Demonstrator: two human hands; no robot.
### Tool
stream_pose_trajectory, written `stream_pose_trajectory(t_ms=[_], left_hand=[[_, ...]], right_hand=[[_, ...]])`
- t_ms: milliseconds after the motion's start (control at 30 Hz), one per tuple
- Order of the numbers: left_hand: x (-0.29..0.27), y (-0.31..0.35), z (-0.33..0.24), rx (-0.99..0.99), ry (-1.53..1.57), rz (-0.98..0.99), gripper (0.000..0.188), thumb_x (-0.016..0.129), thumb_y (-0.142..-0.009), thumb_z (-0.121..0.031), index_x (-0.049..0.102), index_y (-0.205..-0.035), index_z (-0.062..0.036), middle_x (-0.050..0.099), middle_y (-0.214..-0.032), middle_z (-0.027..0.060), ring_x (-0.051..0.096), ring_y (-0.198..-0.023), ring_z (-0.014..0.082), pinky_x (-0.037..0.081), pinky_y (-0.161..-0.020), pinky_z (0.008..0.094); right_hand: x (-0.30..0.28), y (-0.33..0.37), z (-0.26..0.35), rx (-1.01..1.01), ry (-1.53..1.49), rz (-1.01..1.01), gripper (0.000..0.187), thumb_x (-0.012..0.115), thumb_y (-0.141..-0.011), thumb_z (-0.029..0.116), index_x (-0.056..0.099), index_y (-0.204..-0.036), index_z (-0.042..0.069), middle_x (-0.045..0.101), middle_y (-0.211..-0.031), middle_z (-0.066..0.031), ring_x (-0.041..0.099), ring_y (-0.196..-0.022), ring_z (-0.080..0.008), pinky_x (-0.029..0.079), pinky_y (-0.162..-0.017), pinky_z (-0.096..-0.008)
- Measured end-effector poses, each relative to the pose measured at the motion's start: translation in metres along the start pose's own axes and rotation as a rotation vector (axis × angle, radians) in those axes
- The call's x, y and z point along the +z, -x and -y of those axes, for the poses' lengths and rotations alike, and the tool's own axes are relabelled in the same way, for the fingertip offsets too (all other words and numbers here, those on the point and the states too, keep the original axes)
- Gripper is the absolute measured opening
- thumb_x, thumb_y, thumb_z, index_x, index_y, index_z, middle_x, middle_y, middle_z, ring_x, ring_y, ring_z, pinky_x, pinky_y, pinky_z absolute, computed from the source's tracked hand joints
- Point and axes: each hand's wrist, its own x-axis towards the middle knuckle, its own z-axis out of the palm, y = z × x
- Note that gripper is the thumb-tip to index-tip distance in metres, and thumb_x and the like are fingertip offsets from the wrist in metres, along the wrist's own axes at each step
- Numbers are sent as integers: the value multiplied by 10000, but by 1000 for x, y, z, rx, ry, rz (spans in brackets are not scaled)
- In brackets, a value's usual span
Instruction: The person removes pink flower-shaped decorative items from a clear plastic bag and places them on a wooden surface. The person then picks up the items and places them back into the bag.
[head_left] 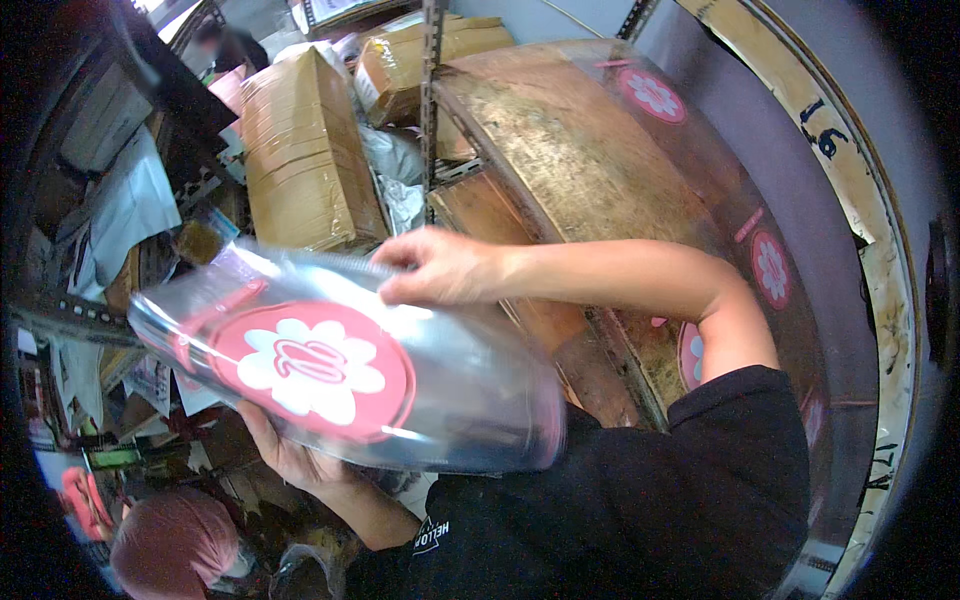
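A glossy clear plastic sheet (pixel 465 375), printed with a pink oval and a white flower, is tilted in front of me and partly blurred by motion. It may be a bag or several layers; I cannot tell. My right hand (pixel 440 265) pinches its upper edge, thumb and fingers closed on the film. Beneath the lower left edge, my left hand (pixel 295 455) grips it with the thumb at the rim; its other fingers are largely hidden behind the plastic. To the right, similar pink flower prints (pixel 652 95) show on clear film lying along a wooden board (pixel 570 130).
A big taped cardboard box (pixel 305 150) stands beyond the sheet, with another carton (pixel 395 75) behind it. A perforated metal post (pixel 430 110) rises beside the board. Papers (pixel 135 210) crowd the left shelf. A pink rounded thing (pixel 175 545) is at lower left. Another person (pixel 235 48) is far off.
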Motion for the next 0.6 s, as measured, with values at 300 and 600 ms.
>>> stream_pose_trajectory(t_ms=[300,600], left_hand=[[-32,-1,13,-29,-108,-173,432,454,-962,-265,411,-1313,-17,470,-1329,141,462,-1201,260,349,-1025,456],[-19,-28,39,-140,-64,-44,386,453,-963,-256,461,-1273,-26,543,-1245,120,514,-1140,243,390,-991,434]], right_hand=[[-43,2,17,-178,70,-235,144,550,-919,149,506,-973,23,617,-805,-28,549,-724,-62,441,-669,-229],[-115,45,25,3,4,-511,147,545,-922,200,538,-944,55,608,-832,-47,636,-742,-134,539,-645,-261]])
